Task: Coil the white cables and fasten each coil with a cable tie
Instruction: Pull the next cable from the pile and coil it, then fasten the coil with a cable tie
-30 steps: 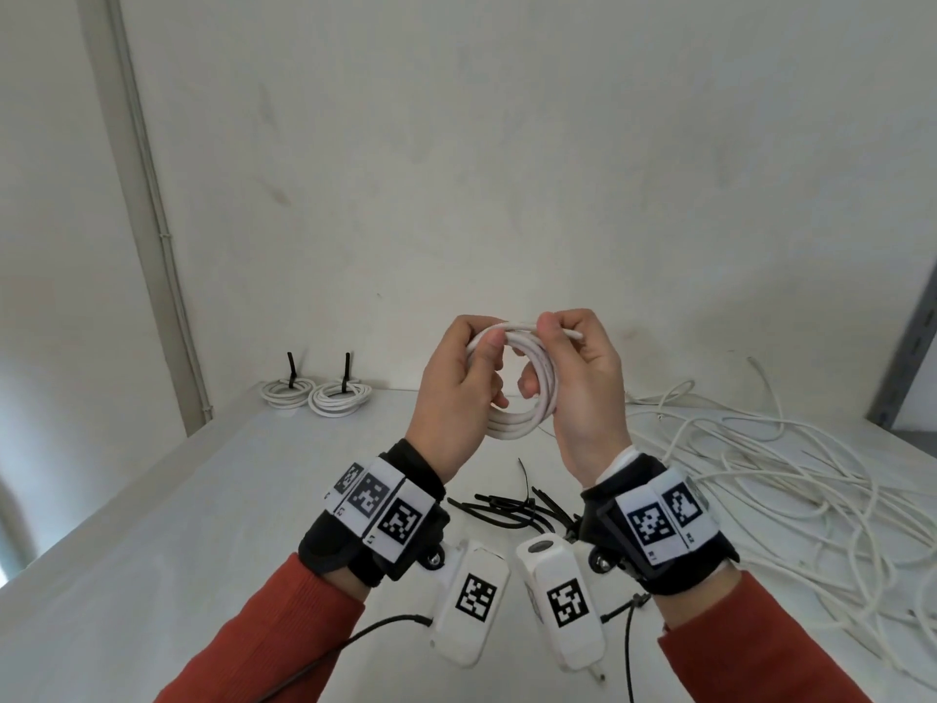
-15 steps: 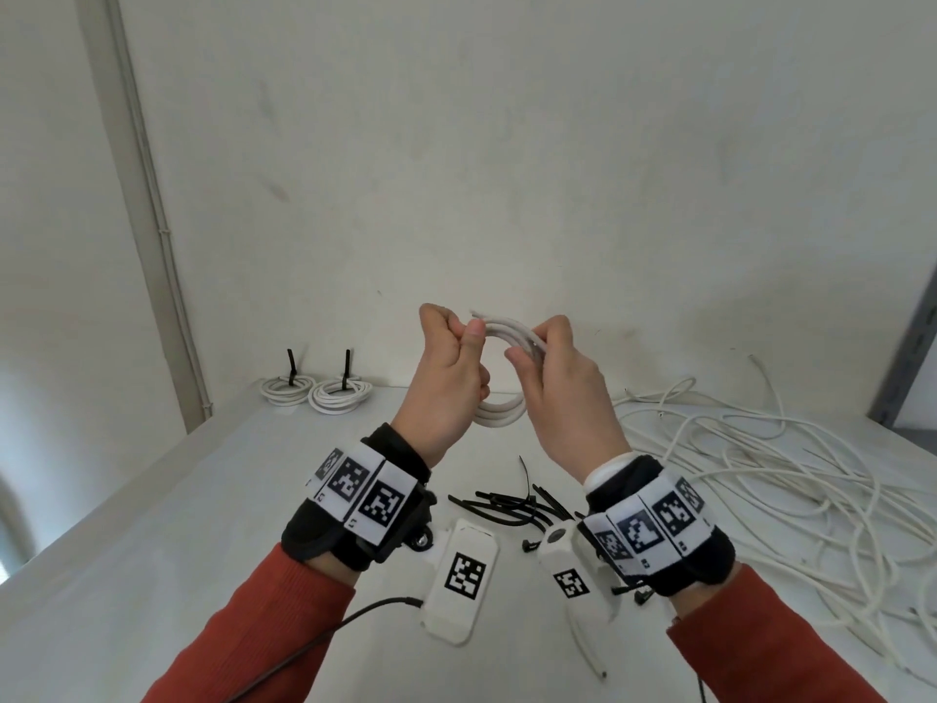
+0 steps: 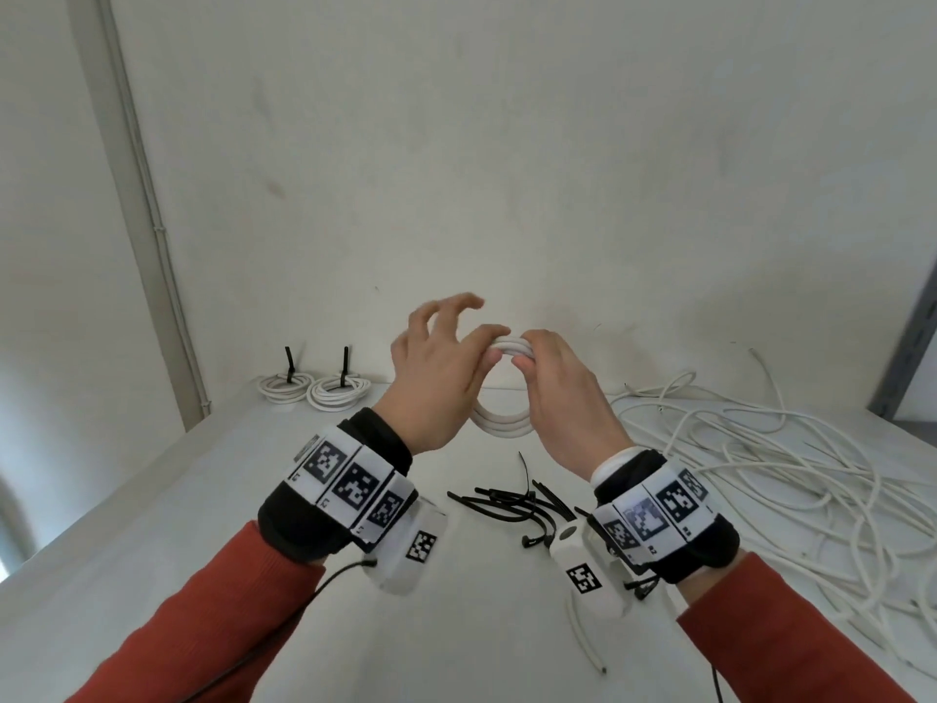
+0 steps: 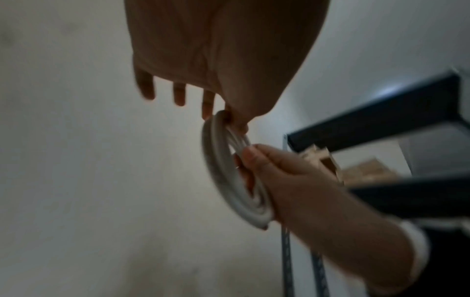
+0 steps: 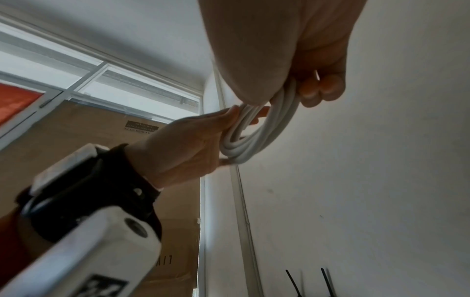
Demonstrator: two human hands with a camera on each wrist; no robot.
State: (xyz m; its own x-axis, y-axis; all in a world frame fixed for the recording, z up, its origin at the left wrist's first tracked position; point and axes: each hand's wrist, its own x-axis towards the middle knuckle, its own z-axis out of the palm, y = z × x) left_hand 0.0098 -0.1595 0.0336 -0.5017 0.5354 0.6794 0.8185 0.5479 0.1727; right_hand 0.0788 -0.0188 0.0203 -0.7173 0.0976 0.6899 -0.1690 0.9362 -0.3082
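I hold a small white cable coil in the air above the white table. My right hand grips the coil's top, fingers curled round the strands. My left hand pinches the coil beside it with thumb and index finger, and its other fingers are spread straight out. The coil carries no tie. Black cable ties lie in a loose pile on the table under my wrists.
Two tied coils sit at the back left by the wall. A tangle of loose white cables covers the table's right side. One cable end lies near my right forearm. A dark shelf post stands far right.
My left hand has let go of its full grip: its fingers have spread upward while the thumb stays at the coil. The right hand has closed over the coil's top.
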